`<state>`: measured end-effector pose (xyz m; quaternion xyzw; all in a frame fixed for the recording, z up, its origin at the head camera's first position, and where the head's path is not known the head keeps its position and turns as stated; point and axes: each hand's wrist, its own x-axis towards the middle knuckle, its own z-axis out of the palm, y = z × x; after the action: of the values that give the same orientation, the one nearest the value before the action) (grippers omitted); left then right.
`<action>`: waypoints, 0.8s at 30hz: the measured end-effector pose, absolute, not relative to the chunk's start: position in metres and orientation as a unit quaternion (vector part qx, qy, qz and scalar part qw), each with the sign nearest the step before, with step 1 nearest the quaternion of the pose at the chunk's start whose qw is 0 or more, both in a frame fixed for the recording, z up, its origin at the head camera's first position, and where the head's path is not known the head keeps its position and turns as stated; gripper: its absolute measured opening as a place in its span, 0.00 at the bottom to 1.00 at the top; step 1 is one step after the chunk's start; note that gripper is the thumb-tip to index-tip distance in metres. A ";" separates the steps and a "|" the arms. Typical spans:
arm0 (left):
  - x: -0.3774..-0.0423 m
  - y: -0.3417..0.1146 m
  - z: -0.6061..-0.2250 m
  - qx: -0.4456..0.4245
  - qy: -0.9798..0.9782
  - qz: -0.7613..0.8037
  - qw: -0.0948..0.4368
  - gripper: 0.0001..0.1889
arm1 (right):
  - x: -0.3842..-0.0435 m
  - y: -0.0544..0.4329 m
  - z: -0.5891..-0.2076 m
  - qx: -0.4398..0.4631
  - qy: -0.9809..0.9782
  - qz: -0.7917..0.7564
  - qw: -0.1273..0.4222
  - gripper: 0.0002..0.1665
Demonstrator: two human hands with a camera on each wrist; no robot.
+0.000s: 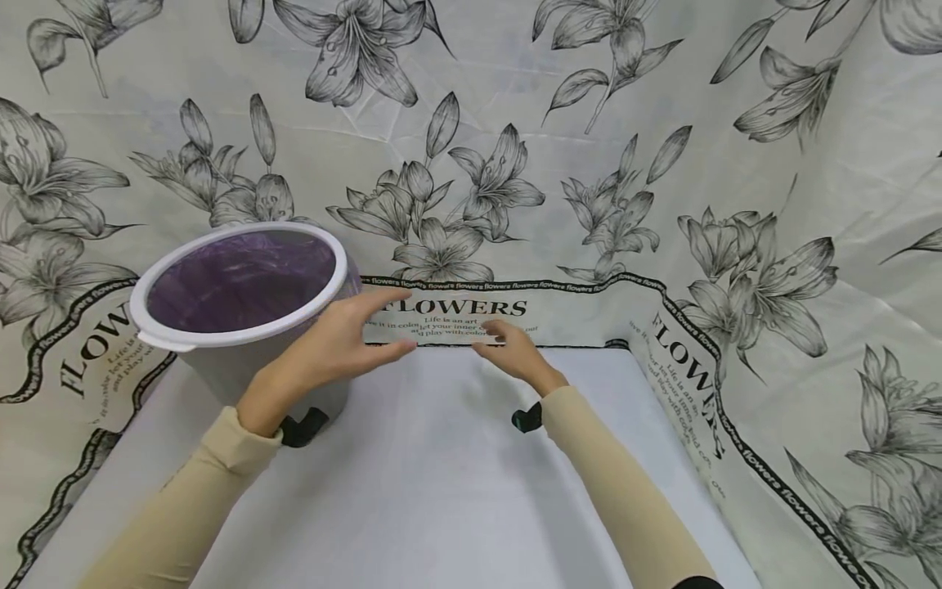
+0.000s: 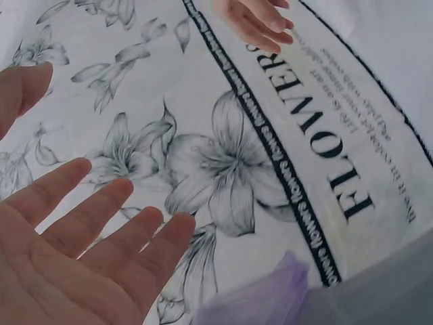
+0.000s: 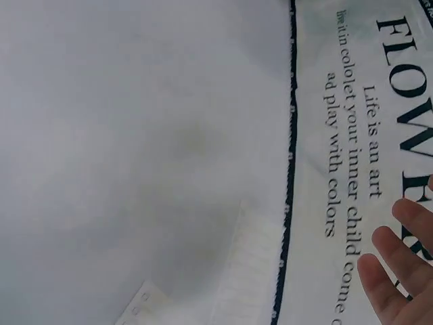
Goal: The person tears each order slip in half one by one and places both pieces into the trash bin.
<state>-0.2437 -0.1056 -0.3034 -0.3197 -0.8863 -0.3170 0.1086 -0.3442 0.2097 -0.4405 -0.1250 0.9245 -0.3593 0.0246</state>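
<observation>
A grey trash bin [image 1: 221, 372] with a white rim stands at the left of the white table, lined with a purple plastic bag [image 1: 243, 278]. My left hand [image 1: 338, 339] is in front of the bin's right side, overlapping it in the head view. Its fingers are spread and hold nothing, as the left wrist view also shows. Over the table's far middle, my right hand [image 1: 518, 352] faces the left one with a gap between them. In the right wrist view its loosely extended fingers [image 3: 385, 291] are apart and hold nothing.
A flower-printed cloth [image 1: 441, 188] hangs behind and beside the white table [image 1: 427, 491]. Its lettered border runs along the table's far edge. Faint white pieces, one a strip [image 3: 250, 271] and one with small holes [image 3: 145, 305], show low in the right wrist view.
</observation>
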 end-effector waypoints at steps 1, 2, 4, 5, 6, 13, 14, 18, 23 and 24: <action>-0.243 -0.103 -0.307 -0.319 -0.885 -0.324 0.103 0.38 | -0.343 0.214 -0.444 -0.120 0.926 -0.358 0.025 0.39; -0.243 -0.100 -0.311 -0.316 -0.885 -0.328 0.099 0.38 | -0.342 0.219 -0.448 -0.114 0.927 -0.357 0.026 0.39; -0.241 -0.095 -0.319 -0.313 -0.881 -0.342 0.092 0.38 | -0.339 0.230 -0.455 -0.101 0.931 -0.351 0.026 0.39; -0.240 -0.092 -0.323 -0.312 -0.879 -0.351 0.088 0.38 | -0.338 0.236 -0.460 -0.095 0.932 -0.348 0.026 0.39; -0.239 -0.090 -0.328 -0.310 -0.876 -0.360 0.081 0.37 | -0.336 0.242 -0.464 -0.089 0.933 -0.347 0.026 0.39; -0.234 -0.077 -0.361 -0.289 -0.867 -0.404 0.040 0.36 | -0.322 0.289 -0.487 -0.048 0.940 -0.337 0.038 0.38; -0.234 -0.076 -0.366 -0.283 -0.869 -0.406 0.036 0.35 | -0.320 0.296 -0.490 -0.043 0.940 -0.336 0.039 0.38; -0.234 -0.071 -0.383 -0.271 -0.870 -0.410 0.035 0.34 | -0.312 0.319 -0.499 -0.022 0.942 -0.332 0.042 0.37; -0.236 -0.063 -0.404 -0.264 -0.866 -0.423 0.022 0.33 | -0.305 0.338 -0.508 -0.006 0.943 -0.329 0.043 0.37; -0.236 -0.061 -0.408 -0.262 -0.866 -0.425 0.018 0.33 | -0.303 0.341 -0.509 -0.009 0.944 -0.327 0.042 0.37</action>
<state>-0.2364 -0.0610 -0.4081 -0.2619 -0.8661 -0.4254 0.0178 -0.3029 0.3408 -0.5090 -0.0085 0.9441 -0.3269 0.0416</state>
